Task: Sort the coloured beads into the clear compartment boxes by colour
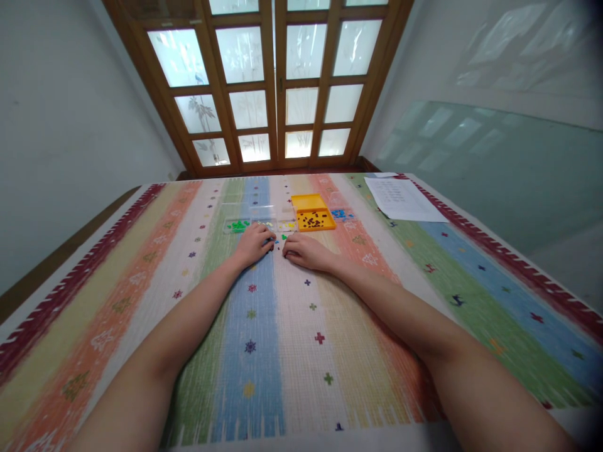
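Observation:
My left hand (257,242) rests on the striped tablecloth with its fingers curled and their tips together; a tiny dark spot shows at the fingertips, too small to name. Opposite it, my right hand (304,251) lies with bent fingers closed toward the thumb, and whatever they may hold is hidden. Between the two sit a few tiny pieces, among them a green piece (284,237) and a blue piece (277,242). Just beyond the hands stands an open orange box (309,202) with several dark brown pieces (311,220) inside.
Left of the orange box, clear boxes hold green pieces (238,226) and yellow pieces (287,226). On its right, blue pieces (340,214) lie in another clear box. A printed paper sheet (402,199) is at the far right of the tablecloth (301,370). Wooden doors (277,88) stand behind.

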`<state>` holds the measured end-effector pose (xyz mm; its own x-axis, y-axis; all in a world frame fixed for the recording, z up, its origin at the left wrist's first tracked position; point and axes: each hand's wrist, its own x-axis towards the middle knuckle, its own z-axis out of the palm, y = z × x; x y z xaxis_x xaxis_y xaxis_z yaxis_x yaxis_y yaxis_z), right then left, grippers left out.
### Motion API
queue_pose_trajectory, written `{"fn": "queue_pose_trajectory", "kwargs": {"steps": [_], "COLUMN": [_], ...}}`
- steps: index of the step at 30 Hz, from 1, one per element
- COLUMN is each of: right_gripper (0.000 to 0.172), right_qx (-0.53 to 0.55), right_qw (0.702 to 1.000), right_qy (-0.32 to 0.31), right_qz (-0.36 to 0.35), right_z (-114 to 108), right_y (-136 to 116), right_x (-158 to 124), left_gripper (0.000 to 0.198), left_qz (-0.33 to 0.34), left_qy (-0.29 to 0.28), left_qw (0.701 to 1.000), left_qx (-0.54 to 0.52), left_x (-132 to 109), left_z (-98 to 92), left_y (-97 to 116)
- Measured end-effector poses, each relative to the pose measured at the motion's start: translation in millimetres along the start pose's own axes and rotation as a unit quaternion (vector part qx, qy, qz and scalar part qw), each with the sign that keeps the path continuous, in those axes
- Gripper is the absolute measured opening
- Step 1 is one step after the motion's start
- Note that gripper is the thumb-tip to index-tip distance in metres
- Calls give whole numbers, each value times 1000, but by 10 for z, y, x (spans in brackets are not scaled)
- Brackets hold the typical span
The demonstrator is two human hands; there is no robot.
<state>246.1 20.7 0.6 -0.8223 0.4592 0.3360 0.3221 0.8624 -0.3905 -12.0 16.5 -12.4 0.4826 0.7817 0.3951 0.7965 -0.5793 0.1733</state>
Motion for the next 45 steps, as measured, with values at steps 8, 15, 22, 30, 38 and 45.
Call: {"fn": "queue_pose_trajectory", "kwargs": {"steps": [8,15,22,30,38,45], "right_gripper": [6,7,17,20,18,17], "right_qx": [163,129,112,103,75,78], "right_qw": [957,918,878,874,893,899], "right_qy": [156,288,370,376,358,339], "right_qz": [181,239,281,289,263,264], "right_z": [-66,-137,-160,-149,-124,-141], "right_y": [269,658,865,837,695,596], "right_x": [-38,-103,-138,-123,-97,-76], "left_gripper": [19,17,16,31,42,35], "left_qz": [3,5,2,14,89,95], "left_qy": [-15,-19,-11,-11,-113,-105], "left_qw": [1000,1000,1000,1000,989,990], "left_qx": [-21,-25,-18,-20,-15,4], "left_x": [5,11,7,49,65,147], "left_z": [-9,9,21,-22,47,13], "left_y": [36,54,60,189,313,291]}}
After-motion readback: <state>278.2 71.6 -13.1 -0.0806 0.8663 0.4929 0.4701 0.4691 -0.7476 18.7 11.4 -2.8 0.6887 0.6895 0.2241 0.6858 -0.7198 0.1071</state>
